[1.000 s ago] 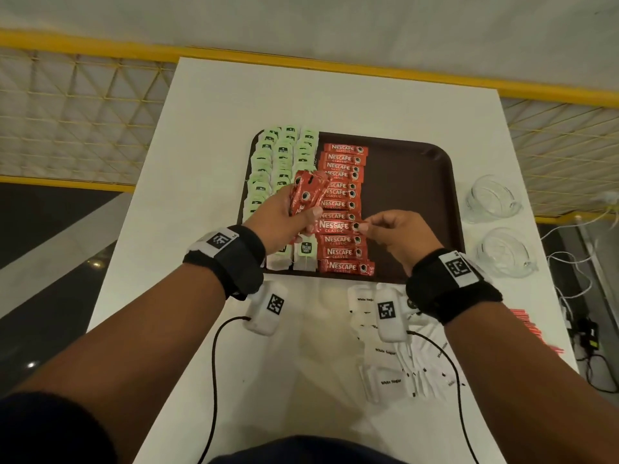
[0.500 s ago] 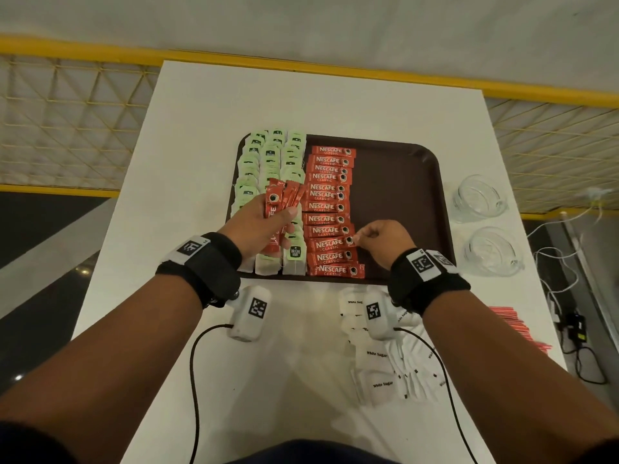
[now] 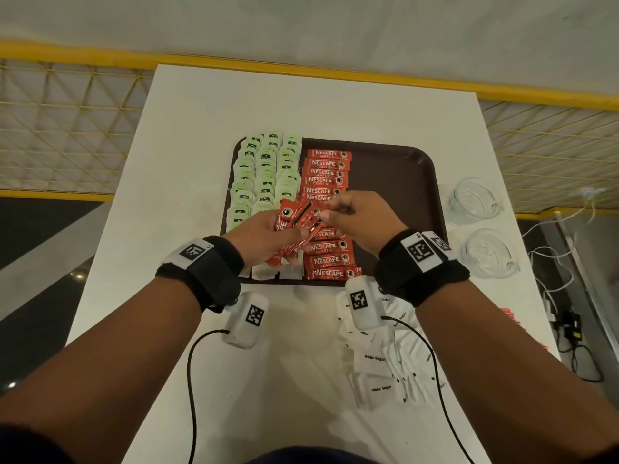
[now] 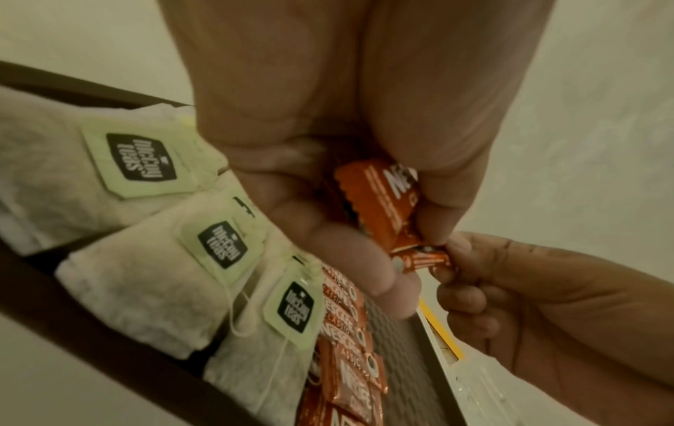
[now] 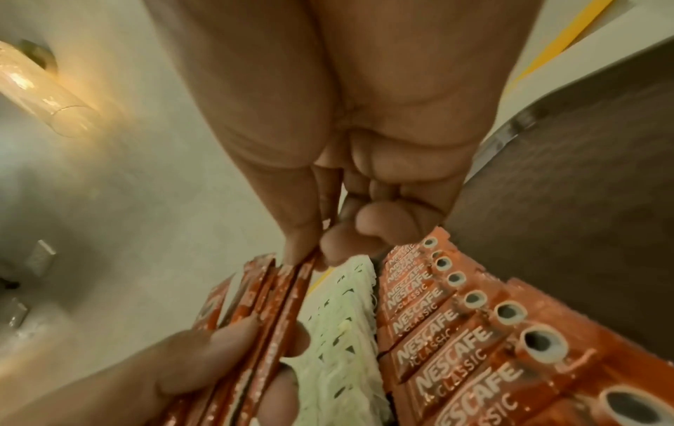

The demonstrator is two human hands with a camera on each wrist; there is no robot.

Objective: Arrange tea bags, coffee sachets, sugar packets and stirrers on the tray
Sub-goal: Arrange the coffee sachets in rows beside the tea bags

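A dark brown tray (image 3: 402, 182) lies on the white table (image 3: 201, 128). Green-tagged tea bags (image 3: 264, 172) fill its left side in three columns; red coffee sachets (image 3: 328, 169) form one column beside them. My left hand (image 3: 268, 236) grips a fanned bunch of red coffee sachets (image 3: 294, 222) over the tray's near left. My right hand (image 3: 355, 219) pinches the far tip of one sachet (image 5: 306, 268) in that bunch. In the left wrist view the held sachets (image 4: 379, 201) show between my fingers, with my right hand (image 4: 529, 305) at their end.
White sugar packets (image 3: 378, 360) lie scattered on the table near my right forearm. Two clear glass cups (image 3: 472, 202) stand right of the tray. Red stirrers (image 3: 509, 313) peek out at the table's right edge. The tray's right half is bare.
My right hand has lifted off the sachet column and come left to the bunch, pinching one sachet. My left hand has stayed over the tea bags with its bunch.
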